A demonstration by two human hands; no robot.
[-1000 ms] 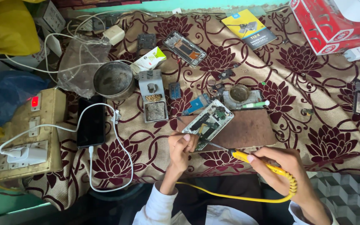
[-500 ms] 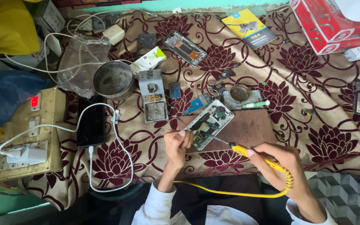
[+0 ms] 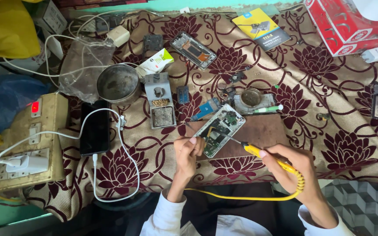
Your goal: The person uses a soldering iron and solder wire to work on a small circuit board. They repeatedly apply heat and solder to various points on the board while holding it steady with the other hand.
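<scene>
Flowered maroon cloth covers the bench. At centre frame lies the opened phone (image 3: 219, 130), pinned at its lower-left edge by the left hand (image 3: 188, 150), fingers curled. The right hand (image 3: 296, 168) pinches a yellow iron (image 3: 259, 151); its tip should probably touch lightly, the wrist braced.

Opened phone (image 3: 220, 130) lies on board (image 3: 263, 133); bowl (image 3: 119, 83) left, box (image 3: 351, 22) behind right

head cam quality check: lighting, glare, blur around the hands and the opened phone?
Head view: even, soft light, only faint shadows; left hand, right hand, soldering iron and opened phone are sharp, no motion blur; mild sheen on the black phone; white overexposure at the top right corner; slight wide-angle bending at the edges.
</scene>
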